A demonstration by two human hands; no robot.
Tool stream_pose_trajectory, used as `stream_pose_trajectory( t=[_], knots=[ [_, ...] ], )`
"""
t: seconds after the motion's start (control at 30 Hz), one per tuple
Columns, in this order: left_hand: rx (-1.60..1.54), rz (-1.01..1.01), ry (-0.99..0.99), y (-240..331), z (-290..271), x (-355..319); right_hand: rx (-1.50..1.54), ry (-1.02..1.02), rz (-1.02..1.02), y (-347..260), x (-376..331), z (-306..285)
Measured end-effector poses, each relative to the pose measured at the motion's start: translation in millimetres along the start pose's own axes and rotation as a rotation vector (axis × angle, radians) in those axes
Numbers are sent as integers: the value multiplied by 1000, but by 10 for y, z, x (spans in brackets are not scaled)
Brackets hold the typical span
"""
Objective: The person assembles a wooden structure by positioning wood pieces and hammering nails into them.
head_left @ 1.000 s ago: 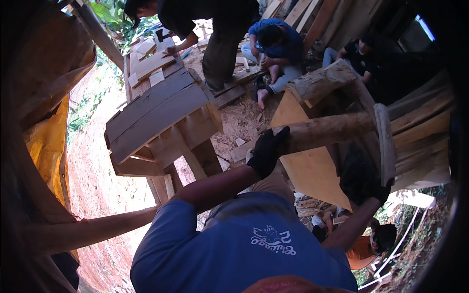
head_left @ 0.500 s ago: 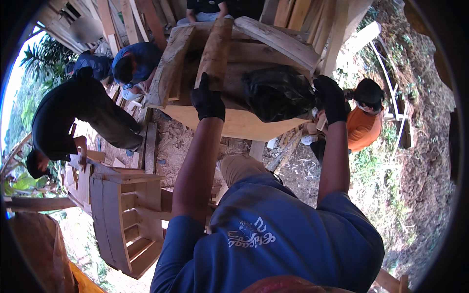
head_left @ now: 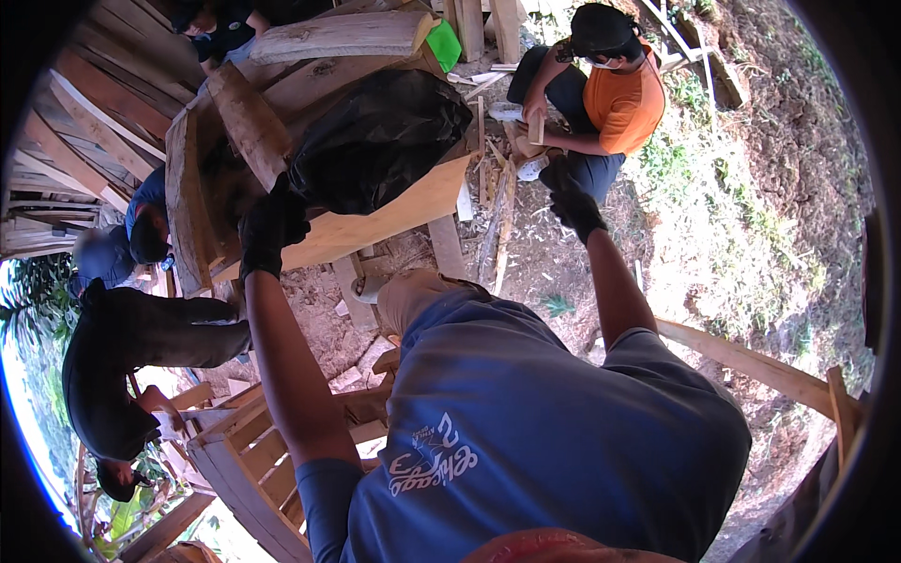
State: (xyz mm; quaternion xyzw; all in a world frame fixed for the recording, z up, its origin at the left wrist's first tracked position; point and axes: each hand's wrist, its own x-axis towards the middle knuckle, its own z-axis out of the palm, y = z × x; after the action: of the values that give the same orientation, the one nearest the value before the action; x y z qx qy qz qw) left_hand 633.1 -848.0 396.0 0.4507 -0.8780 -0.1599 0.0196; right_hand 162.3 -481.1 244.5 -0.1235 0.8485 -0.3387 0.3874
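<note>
My left hand (head_left: 270,229), in a black glove, is closed at the near end of a wooden board (head_left: 249,122). Its curled fingers partly blend into the black plastic bag (head_left: 380,141) beside it. The board and bag lie across a large wooden bench-like structure with a pale front panel (head_left: 375,223). Out to the right, my black-gloved right hand (head_left: 574,202) is in the air with its fingers apart, holding nothing. It is nearest the knee of a person in orange (head_left: 629,103), who holds a small wood piece (head_left: 536,128).
A thick plank (head_left: 343,38) lies along the structure's far side. A slatted wooden crate (head_left: 249,469) stands at lower left, near a bent-over person in dark clothes (head_left: 150,347). Wood scraps lie on the ground ahead, and a long beam (head_left: 751,361) runs at right.
The view has swung to the right, so the bench and bag appear farther left. My right hand has come away from the bag into open air. My left hand stays at the board's end.
</note>
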Motion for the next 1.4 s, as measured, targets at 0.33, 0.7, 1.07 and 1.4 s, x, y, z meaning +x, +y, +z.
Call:
stream_pose_trajectory(
  t=[0.33, 0.7, 1.07, 1.4],
  knots=[
    [-755, -585, 170, 398, -193, -335, -855, -799, 282, 1930, -499, 1009],
    [-525, -397, 181, -209, 912, -2406, -654, -552, 171, 2518, -19, 716],
    [-275, -1137, 167, 218, 2227, -4590, -1601, -969, -817, 1973, 952, 489],
    [-196, -1351, 286, 821, 3174, -4803, -1704, -1053, -1259, -257, 982, 1929]
  ],
)
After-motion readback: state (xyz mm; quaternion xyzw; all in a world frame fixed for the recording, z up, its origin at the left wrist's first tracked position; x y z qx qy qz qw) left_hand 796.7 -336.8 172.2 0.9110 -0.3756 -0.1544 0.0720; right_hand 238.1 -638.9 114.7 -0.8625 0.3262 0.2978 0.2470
